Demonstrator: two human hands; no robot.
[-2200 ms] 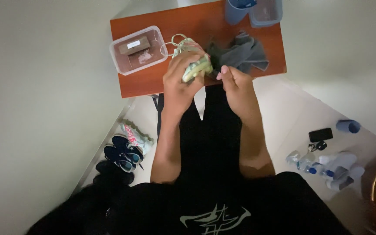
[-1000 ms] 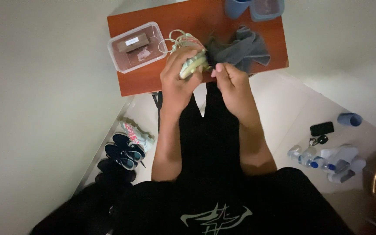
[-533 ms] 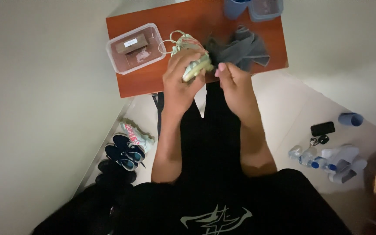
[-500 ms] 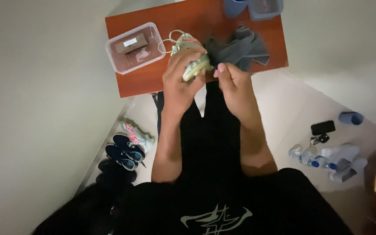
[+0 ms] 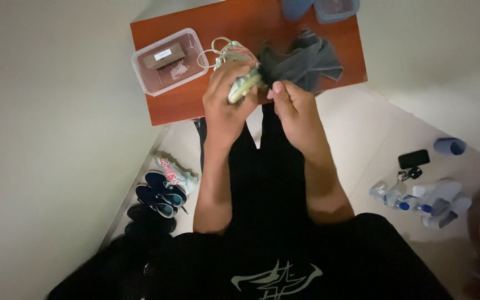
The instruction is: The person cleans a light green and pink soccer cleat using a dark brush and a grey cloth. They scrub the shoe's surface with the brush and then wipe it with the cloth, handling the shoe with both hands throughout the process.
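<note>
My left hand [image 5: 224, 105] grips a pale green sneaker [image 5: 239, 72] with white laces, held over the near edge of a red-brown table [image 5: 195, 105]. My right hand [image 5: 293, 108] is closed beside the shoe's heel end, fingertips pinched on or against it; what it pinches is too small to tell. A dark grey cloth [image 5: 301, 61] lies bunched on the table just behind my right hand.
A clear plastic box [image 5: 168, 60] with small items stands at the table's left. Two blue containers [image 5: 320, 8] sit at its far edge. Several shoes [image 5: 162, 191] line the wall at floor left. Plastic bottles [image 5: 423, 197], a phone with keys [image 5: 412, 161] and a blue cup [image 5: 450, 146] lie on the floor, right.
Both hands stay on the sneaker with only slight shifts; the shoe has turned a little in my left hand.
</note>
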